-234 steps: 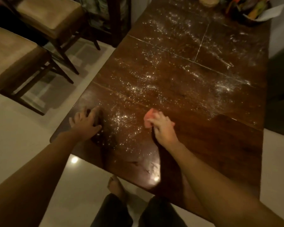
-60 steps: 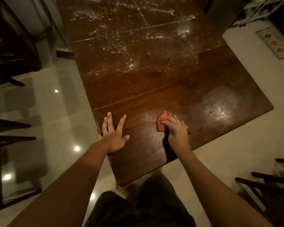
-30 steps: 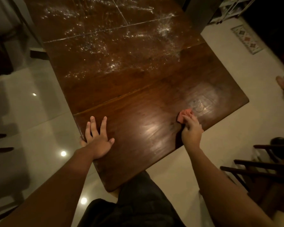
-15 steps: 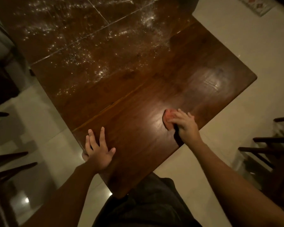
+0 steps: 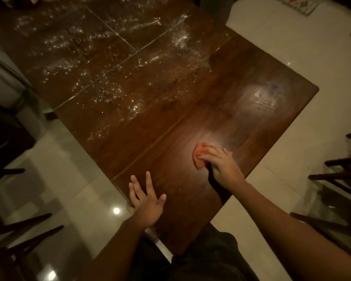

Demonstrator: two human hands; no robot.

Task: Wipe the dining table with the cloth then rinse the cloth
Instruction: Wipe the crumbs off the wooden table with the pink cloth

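Right hand (image 5: 221,162): gripping pink cloth (image 5: 199,156), dragging it leftward from the right edge of the worktop (image 5: 241,98) toward mid-panel. Left hand (image 5: 148,202): staying flat, fingers spread, pressing on near-left edge.

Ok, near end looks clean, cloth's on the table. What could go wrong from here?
1. White powder covers the far half of the table; the small bunched cloth in the right hand could smear it or push it onto the floor.
2. The left hand rests flat at the table's edge; leaning on it to reach further, it could slip.
3. A chair stands close on the right; stepping round could catch it.
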